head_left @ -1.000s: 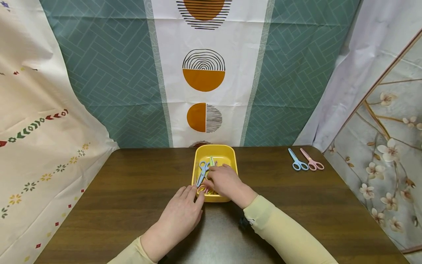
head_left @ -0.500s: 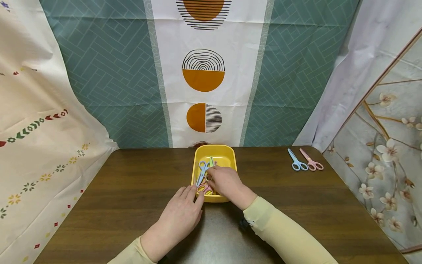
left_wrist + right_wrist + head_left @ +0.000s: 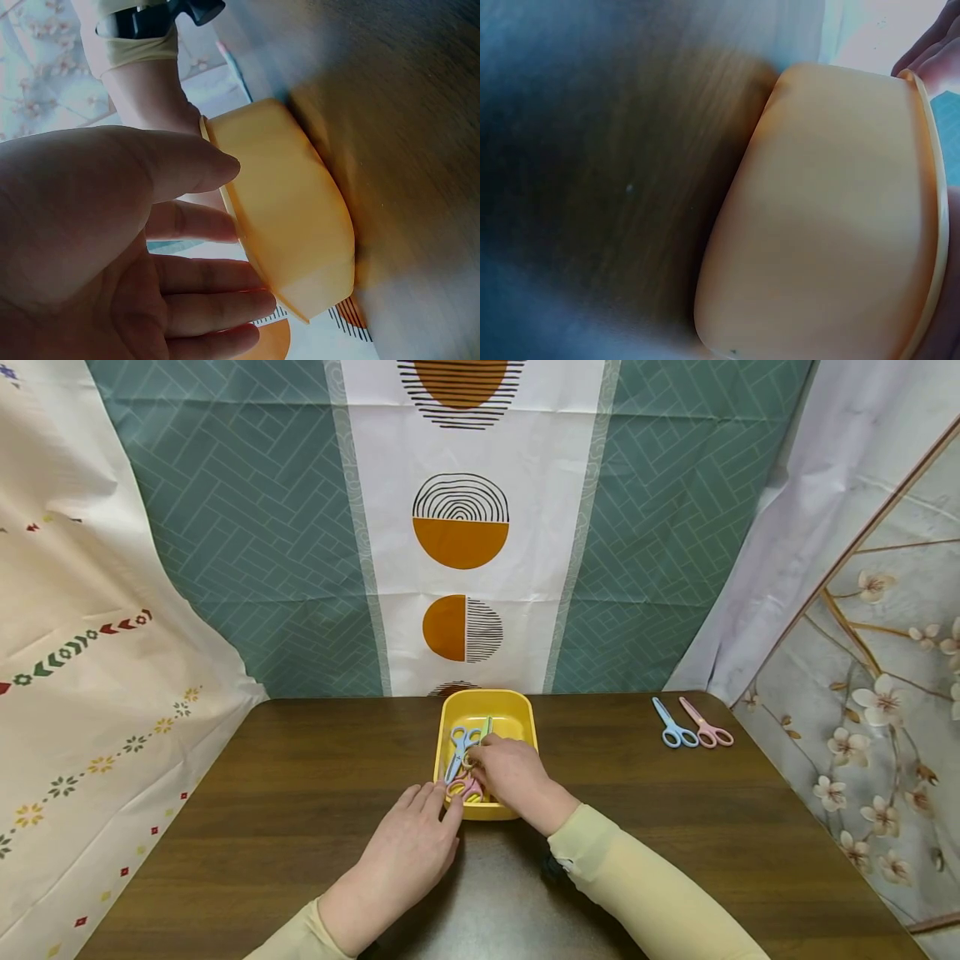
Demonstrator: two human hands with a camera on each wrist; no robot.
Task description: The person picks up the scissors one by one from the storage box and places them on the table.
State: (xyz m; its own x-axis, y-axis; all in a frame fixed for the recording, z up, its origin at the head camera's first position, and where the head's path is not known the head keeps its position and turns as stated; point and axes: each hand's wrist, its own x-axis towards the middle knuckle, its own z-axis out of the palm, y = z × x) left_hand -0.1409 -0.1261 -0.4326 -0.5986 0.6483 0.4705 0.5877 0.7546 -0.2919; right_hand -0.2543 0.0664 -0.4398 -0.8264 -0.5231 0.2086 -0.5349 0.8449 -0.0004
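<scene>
A yellow tray [image 3: 476, 812] on the table holds several scissors. Inside it, blue scissors [image 3: 456, 758] lie along the left side, and pink scissors [image 3: 467, 787] lie near the front. My right hand [image 3: 517, 774] reaches into the tray and pinches green scissors [image 3: 487, 727] by the handle; the hand covers part of them. With fingers extended, my left hand [image 3: 412, 839] rests at the tray's front left corner. In the left wrist view the thumb [image 3: 199, 163] lies against the tray's outer wall [image 3: 289, 202]. The right wrist view shows mostly the outer wall [image 3: 825, 217].
On the far right of the brown table [image 3: 337, 760], blue scissors [image 3: 675, 725] and pink scissors [image 3: 707, 725] lie side by side. Patterned cloths [image 3: 637, 568] hang behind the table and on both sides.
My right hand has shifted slightly in the tray and the green scissors have turned, their tip now leaning right. More of the pink scissors shows. The left hand has stayed in place.
</scene>
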